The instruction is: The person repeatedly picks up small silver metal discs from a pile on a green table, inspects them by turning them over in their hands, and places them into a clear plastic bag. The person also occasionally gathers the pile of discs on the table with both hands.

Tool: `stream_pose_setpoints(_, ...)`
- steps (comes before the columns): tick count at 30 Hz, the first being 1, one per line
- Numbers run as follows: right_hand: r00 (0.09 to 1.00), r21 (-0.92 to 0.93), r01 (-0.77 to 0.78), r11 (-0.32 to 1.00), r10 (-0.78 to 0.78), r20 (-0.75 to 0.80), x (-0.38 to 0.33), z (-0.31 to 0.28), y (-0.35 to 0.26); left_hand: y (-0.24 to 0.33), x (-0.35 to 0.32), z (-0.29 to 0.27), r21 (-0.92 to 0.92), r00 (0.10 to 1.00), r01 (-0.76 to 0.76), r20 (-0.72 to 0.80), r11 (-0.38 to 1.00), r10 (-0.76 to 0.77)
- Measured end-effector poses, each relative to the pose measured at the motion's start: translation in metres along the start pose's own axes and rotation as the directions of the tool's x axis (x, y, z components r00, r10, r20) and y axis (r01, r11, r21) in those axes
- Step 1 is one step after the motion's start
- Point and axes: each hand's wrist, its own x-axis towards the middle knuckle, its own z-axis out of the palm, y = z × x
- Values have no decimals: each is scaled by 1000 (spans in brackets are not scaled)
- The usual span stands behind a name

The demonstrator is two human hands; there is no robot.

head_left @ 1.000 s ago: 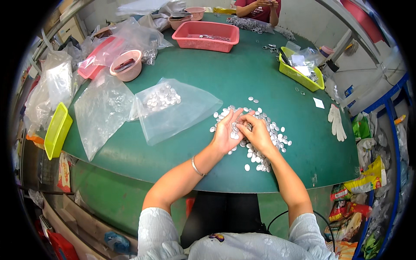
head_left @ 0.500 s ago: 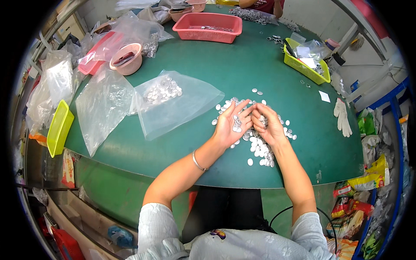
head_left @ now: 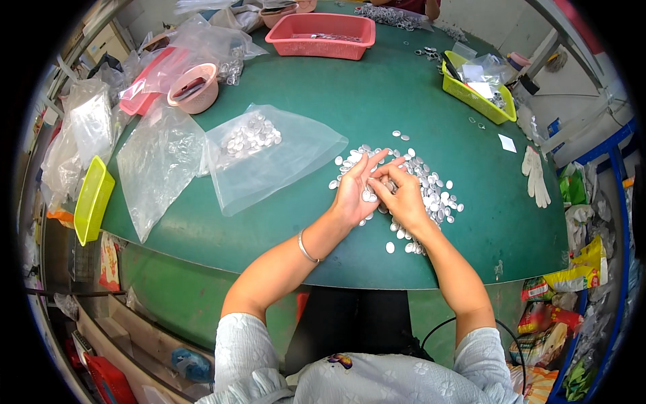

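Small silver oval metal discs (head_left: 369, 196) rest in the palm of my left hand (head_left: 351, 192), which is turned up with its fingers stretched out. My right hand (head_left: 402, 200) reaches over that palm, thumb and forefinger pinched together on a disc there; its other fingers are curled and partly hidden. Beneath and around both hands lies a loose pile of the same discs (head_left: 441, 200) on the green table (head_left: 296, 249). Left of the pile, a clear plastic bag (head_left: 296, 141) lies flat with more discs (head_left: 252, 135) showing at its far end.
Another clear bag (head_left: 161, 175) droops at the left, near a yellow-green basket (head_left: 93, 202) and a pink bowl (head_left: 195, 94). A red basket (head_left: 323, 34) stands at the back. To the right are a filled yellow-green basket (head_left: 478, 97) and a white glove (head_left: 535, 176).
My right hand has moved left and slightly down onto my left palm, its fingers now pinching at the discs. More of the pile shows behind it. My left hand stays nearly still.
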Motion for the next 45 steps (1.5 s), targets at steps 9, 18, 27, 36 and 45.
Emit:
stream_pose_setpoints(9, 925, 934, -352, 55, 172, 338, 12, -29, 20, 0, 3, -1, -105, 999, -8, 43, 994, 12)
stream_pose_setpoints(18, 957, 572, -283, 769, 184, 226, 7, -26, 17, 2, 3, -2, -71, 999, -27, 38, 997, 30)
stream_pose_setpoints(27, 996, -25, 84, 996, -84, 5, -3, -7, 15, 2, 3, 0, -69, 997, -58, 48, 996, 61)
stream_pose_setpoints(36, 871, 842, -456, 288, 340, 355, 6, -29, 13, 4, 2, 3, -146, 994, -54, 87, 988, 67)
stream_pose_setpoints(45, 987, 411, -149, 899, 109, 121, -3, -11, 9, 5, 1, 2, -92, 993, -36, 110, 995, 46)
